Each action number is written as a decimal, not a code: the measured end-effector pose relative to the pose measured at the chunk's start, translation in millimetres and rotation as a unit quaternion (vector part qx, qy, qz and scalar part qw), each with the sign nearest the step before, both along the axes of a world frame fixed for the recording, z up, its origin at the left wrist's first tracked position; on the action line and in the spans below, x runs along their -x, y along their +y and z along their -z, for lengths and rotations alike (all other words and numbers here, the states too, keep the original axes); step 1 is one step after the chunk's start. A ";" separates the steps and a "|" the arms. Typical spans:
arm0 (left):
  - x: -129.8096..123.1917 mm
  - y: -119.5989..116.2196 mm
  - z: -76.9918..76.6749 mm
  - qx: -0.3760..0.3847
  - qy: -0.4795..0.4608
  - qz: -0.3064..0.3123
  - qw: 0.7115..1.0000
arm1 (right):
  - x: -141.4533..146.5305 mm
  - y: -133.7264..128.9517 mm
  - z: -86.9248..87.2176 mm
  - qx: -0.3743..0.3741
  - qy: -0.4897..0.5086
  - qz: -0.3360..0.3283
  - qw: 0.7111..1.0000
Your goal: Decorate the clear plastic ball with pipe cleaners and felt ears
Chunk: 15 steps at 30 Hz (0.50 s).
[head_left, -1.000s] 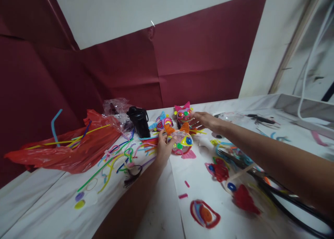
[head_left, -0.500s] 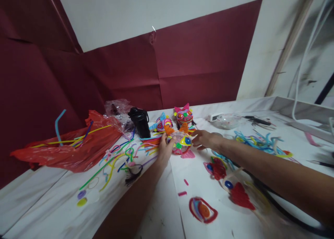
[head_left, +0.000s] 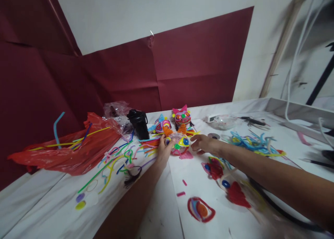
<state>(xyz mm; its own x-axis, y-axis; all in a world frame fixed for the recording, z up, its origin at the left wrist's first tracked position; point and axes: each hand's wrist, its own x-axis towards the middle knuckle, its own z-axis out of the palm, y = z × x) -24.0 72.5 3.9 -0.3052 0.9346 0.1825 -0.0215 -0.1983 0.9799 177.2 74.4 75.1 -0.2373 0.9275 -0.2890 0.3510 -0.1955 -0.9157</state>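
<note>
My left hand (head_left: 164,150) grips the left side of a clear plastic animal mask (head_left: 179,139). The mask has orange ears, yellow-and-blue eyes, a green nose and a pink piece at its lower edge. My right hand (head_left: 204,144) hovers just off the mask's right side, its fingers bent but apart, with nothing seen in them. Behind the mask stand a finished pink-eared cat mask (head_left: 182,116) and a blue-and-pink fish-like piece (head_left: 161,124). A spread of pipe cleaners (head_left: 151,145) lies beside my left hand.
A black lidded cup (head_left: 138,124) stands at the back, by a red plastic bag (head_left: 78,152). Blue pipe cleaners (head_left: 250,143) lie on the right, near scissors (head_left: 254,122) and a tape roll (head_left: 214,136). A red-rimmed eye piece (head_left: 201,209) lies in front.
The view has shifted slightly. My left hand keeps its hold on the mask, and my right hand stays close to the mask's right side with little movement.
</note>
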 end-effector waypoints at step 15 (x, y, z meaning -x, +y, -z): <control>1.5 -1.2 -3.6 -0.014 0.005 0.016 1.000 | 20.9 -0.1 9.6 0.021 0.087 -0.001 0.996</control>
<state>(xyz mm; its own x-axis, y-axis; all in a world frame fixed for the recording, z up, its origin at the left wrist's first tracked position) -25.5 71.3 7.5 -0.2739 0.9382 0.2114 -0.0186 -0.2250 0.9742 156.3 74.3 65.5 -0.2898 0.9148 -0.2814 0.1884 -0.2337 -0.9539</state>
